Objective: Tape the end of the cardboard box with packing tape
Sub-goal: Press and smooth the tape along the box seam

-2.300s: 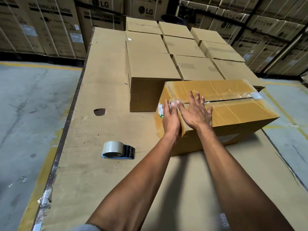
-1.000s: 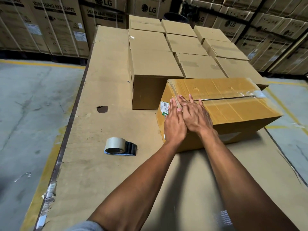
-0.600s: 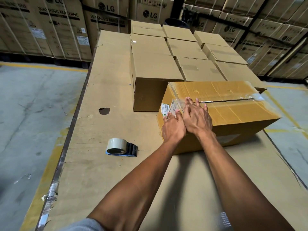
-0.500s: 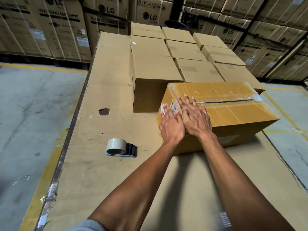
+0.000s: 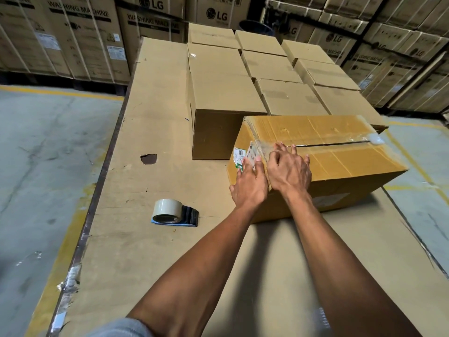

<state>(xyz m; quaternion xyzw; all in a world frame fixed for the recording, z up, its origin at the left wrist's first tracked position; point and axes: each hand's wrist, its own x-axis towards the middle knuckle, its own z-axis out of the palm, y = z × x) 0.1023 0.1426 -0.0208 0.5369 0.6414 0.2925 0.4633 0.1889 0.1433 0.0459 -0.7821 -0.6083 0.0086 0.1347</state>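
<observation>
A yellowish cardboard box (image 5: 340, 152) lies on the cardboard-covered table (image 5: 158, 251), its top seam covered with clear tape that wraps over the near left end. My left hand (image 5: 249, 186) presses flat on that end face, fingers spread beside a green and white label (image 5: 239, 158). On the top corner next to it, my right hand (image 5: 289, 170) presses down on the tape, fingers reaching the seam. Neither hand holds anything. The roll of packing tape (image 5: 167, 210) in its dark dispenser lies on the table to the left, apart from both hands.
A larger plain brown box (image 5: 223, 98) stands just behind the taped box, with several more rows of boxes (image 5: 291, 93) behind and to the right. A dark hole (image 5: 148, 158) marks the table cover. The table's left edge (image 5: 97, 181) drops to concrete floor. Stacked LG cartons (image 5: 80, 32) line the back.
Both hands keep rubbing the taped corner: the left slid slightly down the end face, the right stays on the top edge. The box and the tape roll have not moved.
</observation>
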